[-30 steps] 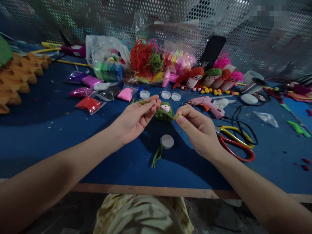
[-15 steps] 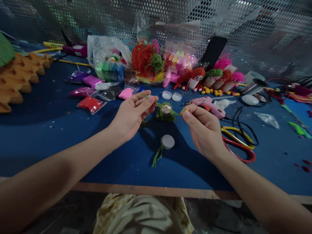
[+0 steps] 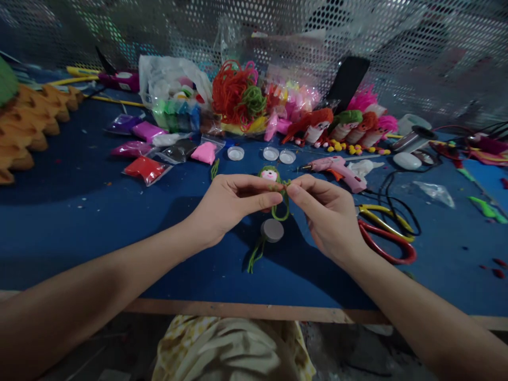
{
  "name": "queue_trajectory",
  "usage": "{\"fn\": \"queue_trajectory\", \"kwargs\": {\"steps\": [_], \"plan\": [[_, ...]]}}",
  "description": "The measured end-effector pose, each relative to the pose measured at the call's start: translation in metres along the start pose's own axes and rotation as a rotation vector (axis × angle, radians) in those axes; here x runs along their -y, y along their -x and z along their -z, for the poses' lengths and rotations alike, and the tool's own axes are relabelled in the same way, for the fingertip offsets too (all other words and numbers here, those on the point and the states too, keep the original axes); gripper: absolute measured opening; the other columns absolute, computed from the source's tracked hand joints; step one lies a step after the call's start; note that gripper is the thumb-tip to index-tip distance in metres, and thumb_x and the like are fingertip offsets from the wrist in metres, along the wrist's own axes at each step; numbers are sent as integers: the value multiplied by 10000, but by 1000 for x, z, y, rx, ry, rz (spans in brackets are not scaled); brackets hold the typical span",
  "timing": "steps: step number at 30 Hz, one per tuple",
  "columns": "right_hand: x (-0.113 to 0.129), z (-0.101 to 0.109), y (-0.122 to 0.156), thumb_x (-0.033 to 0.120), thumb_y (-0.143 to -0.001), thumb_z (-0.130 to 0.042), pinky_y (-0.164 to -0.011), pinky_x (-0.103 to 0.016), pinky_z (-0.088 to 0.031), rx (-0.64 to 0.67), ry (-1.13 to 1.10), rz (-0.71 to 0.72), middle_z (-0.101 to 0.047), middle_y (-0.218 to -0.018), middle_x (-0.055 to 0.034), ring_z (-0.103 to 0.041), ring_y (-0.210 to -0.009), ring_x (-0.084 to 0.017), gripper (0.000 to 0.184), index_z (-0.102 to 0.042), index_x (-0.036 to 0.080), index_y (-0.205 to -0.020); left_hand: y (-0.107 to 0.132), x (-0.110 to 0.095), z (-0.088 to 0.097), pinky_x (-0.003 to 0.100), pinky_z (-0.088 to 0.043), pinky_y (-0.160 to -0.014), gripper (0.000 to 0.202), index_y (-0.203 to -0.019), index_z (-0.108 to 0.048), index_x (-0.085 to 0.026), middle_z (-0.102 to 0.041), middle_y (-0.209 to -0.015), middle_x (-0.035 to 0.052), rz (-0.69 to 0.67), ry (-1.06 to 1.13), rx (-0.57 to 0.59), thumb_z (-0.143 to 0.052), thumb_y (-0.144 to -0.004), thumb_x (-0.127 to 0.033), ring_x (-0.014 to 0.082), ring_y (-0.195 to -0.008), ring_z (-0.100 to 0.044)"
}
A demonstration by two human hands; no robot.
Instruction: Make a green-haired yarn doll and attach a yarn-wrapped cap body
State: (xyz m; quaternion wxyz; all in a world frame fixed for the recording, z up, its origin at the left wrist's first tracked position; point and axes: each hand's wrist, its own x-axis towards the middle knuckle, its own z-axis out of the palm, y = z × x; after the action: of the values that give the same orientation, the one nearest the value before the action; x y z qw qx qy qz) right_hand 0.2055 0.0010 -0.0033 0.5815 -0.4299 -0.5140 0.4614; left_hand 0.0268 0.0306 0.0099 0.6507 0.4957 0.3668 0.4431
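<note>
Over the middle of the table, my left hand (image 3: 232,203) and my right hand (image 3: 323,209) meet fingertip to fingertip. Both pinch the same green yarn (image 3: 281,211), which droops in a loop below them. Just behind the fingers is a small doll head (image 3: 270,173) with green yarn hair and pink cheeks, its lower part hidden by my hands. A round grey disc (image 3: 272,230) lies nearer to me, with green yarn strands (image 3: 256,256) beside its lower edge. Another bit of green yarn (image 3: 215,169) shows behind my left hand.
Scissors (image 3: 387,235) and a pink glue gun (image 3: 341,172) lie to the right. Clay packets (image 3: 145,168) sit at left. Several finished yarn-haired dolls (image 3: 317,127), a yarn pile (image 3: 234,95) and small white caps (image 3: 270,154) are further back. An egg tray (image 3: 35,124) stands far left.
My left hand has moved right and down, so the stretched yarn between my hands is now slack and looped. A white cap and a bit of yarn have come into view behind it.
</note>
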Motion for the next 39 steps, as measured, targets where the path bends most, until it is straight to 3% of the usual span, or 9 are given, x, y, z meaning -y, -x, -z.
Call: {"fn": "queue_trajectory", "kwargs": {"steps": [6,25,30,35,39], "plan": [[3,-2,1,383,-762,-863,-709,-273,-497,-13,-40,-49,-681,-782,11,-591,-751,-121,167,-775,241,-751,1,-3,-2,216,-564,-675,278,-781,-761,-165,-745,-721,-20,-15,8,-11,-964,-593,-197,104,-658,-686],[2,1,1,328,-776,-856,-668,-277,-484,50,-33,-44,-677,-773,15,-592,-741,-116,44,-826,306,-800,2,-2,2,217,-557,-655,193,-778,-777,-184,-754,-722,-5,-102,-95,31,-922,-687,-273,112,-647,-689],[5,3,-2,344,-721,-895,-679,-285,-502,146,-72,-105,-672,-759,19,-592,-718,-108,92,-820,298,-750,-2,-4,6,209,-547,-617,246,-765,-735,-182,-728,-640,-17,-29,-77,119,-940,-654,-260,118,-605,-691],[8,5,-5,388,-714,-896,-694,-305,-516,289,-63,-197,-669,-748,5,-596,-732,-119,134,-824,280,-749,-6,-9,10,207,-535,-590,411,-915,-636,-202,-739,-615,-17,100,-32,269,-943,-647,-257,118,-531,-677],[9,4,-4,380,-720,-895,-717,-309,-519,281,-90,-182,-645,-766,13,-576,-733,-115,125,-815,285,-736,-6,-9,9,192,-517,-576,492,-940,-575,-210,-723,-597,-35,135,6,258,-952,-628,-257,113,-520,-670]]}}
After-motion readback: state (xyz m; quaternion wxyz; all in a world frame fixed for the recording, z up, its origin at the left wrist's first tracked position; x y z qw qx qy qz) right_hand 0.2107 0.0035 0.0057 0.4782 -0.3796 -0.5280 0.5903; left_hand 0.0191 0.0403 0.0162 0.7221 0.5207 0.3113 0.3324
